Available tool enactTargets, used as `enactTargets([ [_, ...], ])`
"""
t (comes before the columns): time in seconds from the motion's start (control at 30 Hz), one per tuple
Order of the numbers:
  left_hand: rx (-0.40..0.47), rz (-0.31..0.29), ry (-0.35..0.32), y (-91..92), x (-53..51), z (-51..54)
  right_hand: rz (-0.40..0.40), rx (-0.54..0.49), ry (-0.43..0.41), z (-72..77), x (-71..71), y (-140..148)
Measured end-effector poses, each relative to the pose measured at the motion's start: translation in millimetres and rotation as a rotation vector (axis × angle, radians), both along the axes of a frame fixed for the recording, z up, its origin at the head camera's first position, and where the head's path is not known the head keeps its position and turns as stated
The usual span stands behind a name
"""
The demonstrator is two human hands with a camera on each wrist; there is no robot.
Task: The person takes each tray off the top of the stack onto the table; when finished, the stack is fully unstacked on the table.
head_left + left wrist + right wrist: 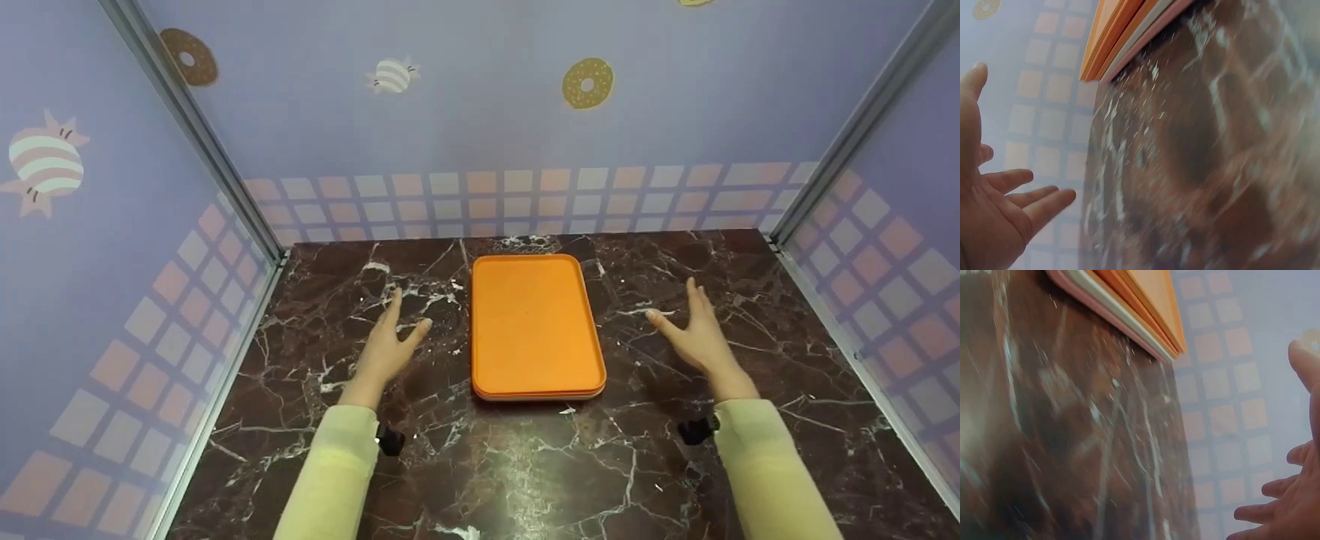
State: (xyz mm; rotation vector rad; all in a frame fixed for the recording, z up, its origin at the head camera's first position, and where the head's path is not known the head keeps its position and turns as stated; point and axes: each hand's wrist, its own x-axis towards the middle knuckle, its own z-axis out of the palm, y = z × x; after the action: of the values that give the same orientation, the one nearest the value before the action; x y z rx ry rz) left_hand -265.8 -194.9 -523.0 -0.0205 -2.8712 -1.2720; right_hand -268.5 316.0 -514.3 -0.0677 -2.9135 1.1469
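Note:
In the head view a stack of trays lies on the dark marbled table, its top tray orange with a raised rim. Both wrist views show the stack's side, where orange, whitish and pink edges lie one on another. To the left of the stack, and apart from it, is my left hand, thumb spread from straight fingers. My right hand is held on the other side, also apart from the trays, with its thumb toward them. Neither hand holds anything.
Patterned panels close in the table at the back, left and right. Metal posts stand at the back corners. A small black device sits at each wrist, by the yellow sleeves.

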Motion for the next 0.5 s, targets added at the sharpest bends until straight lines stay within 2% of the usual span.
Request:
enactTargets([
  [0.17, 0.205, 0.058, 0.144, 20.7, 2.7, -16.7, -0.033, -0.113, 0.002, -14.7, 6.2, -19.7],
  [0.23, 0.276, 0.075, 0.181, 27.9, 4.2, -22.8, -0.052, -0.151, -0.006, -20.6, 9.9, -27.5],
  [0.33, 0.365, 0.083, 0.19, 37.4, 7.4, -31.0, -0.082, -0.199, 0.012, -30.1, 14.8, -39.8],
  [0.5, 0.456, 0.076, 0.145, 51.7, 12.8, -47.4, -0.126, -0.331, 0.037, -47.3, 22.4, -60.5],
])
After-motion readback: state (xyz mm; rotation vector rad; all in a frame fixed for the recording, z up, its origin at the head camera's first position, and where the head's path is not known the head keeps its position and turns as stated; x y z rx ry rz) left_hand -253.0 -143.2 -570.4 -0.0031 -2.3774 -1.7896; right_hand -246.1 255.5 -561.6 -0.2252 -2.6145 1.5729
